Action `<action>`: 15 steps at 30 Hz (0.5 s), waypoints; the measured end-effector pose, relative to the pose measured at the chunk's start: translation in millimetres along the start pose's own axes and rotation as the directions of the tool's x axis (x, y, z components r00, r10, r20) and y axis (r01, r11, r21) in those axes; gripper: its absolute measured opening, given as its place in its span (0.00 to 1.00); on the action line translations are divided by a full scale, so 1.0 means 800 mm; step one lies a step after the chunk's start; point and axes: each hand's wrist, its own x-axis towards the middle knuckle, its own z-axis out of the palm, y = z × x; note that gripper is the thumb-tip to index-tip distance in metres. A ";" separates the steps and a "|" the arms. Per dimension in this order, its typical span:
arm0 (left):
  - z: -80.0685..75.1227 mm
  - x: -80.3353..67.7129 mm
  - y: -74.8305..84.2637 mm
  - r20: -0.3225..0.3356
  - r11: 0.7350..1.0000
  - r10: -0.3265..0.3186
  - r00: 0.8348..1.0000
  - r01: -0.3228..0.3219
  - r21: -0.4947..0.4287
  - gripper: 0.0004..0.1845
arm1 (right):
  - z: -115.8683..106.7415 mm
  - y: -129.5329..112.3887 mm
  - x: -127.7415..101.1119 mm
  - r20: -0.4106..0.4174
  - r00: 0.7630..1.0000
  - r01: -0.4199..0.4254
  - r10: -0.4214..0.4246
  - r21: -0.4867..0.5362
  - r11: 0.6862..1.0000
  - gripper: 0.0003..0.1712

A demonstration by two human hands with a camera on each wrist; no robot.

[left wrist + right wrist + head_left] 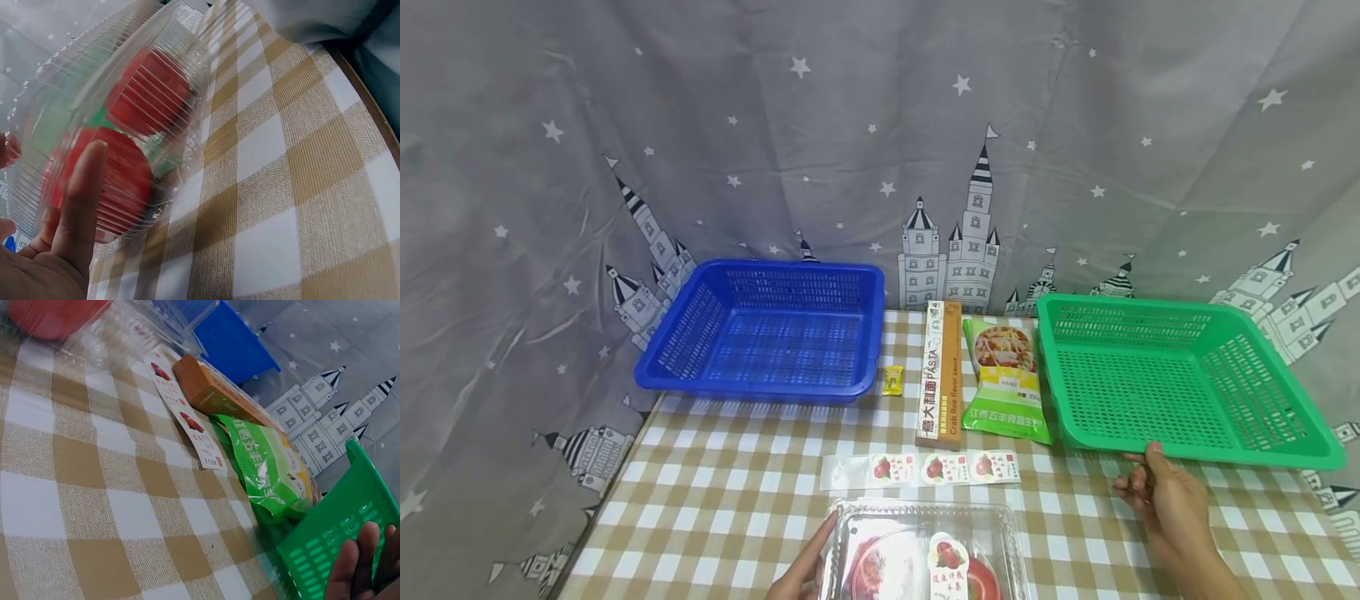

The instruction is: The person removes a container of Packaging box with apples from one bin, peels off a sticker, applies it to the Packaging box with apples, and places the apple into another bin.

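Observation:
At the near edge of the head view, my left hand [805, 567] grips the left side of a clear plastic fruit box [857, 525]. Red apples [150, 90] show through its ribbed wall in the left wrist view, and an apple sticker [950, 562] is on the lid. My right hand [1176, 504] is at the front rim of a green plastic basket [1187, 379], the thumb over the rim and the other fingers bent below it. Those fingers [365, 544] lie against the slotted wall in the right wrist view.
A blue basket [775, 383] stands at the back left. Between the baskets lie a small yellow packet [892, 380], a pasta box [940, 375] and a green food bag [1006, 383]. A strip of apple stickers [925, 469] lies in front of them on the checked tablecloth [700, 483].

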 end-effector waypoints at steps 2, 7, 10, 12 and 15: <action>0.003 0.002 0.000 0.006 0.999 0.020 1.000 -0.020 -0.043 0.50 | -0.001 0.000 -0.001 0.008 1.000 0.006 -0.006 0.007 1.000 0.25; 0.010 0.010 0.006 -0.003 0.994 0.064 0.998 -0.064 -0.092 0.49 | -0.001 0.002 -0.001 -0.001 1.000 0.000 0.000 0.025 1.000 0.23; 0.014 0.016 0.010 -0.013 0.992 0.045 0.999 -0.046 -0.117 0.49 | 0.000 0.004 -0.001 -0.009 1.000 0.005 -0.005 0.025 1.000 0.23; 0.016 0.020 0.013 -0.021 0.989 0.013 1.000 -0.015 -0.146 0.47 | 0.000 0.004 0.000 -0.013 1.000 0.008 -0.007 0.020 1.000 0.23; 0.019 0.029 0.020 -0.043 0.987 -0.019 0.999 0.012 -0.161 0.44 | 0.000 0.005 0.001 -0.014 1.000 0.015 -0.015 0.010 1.000 0.23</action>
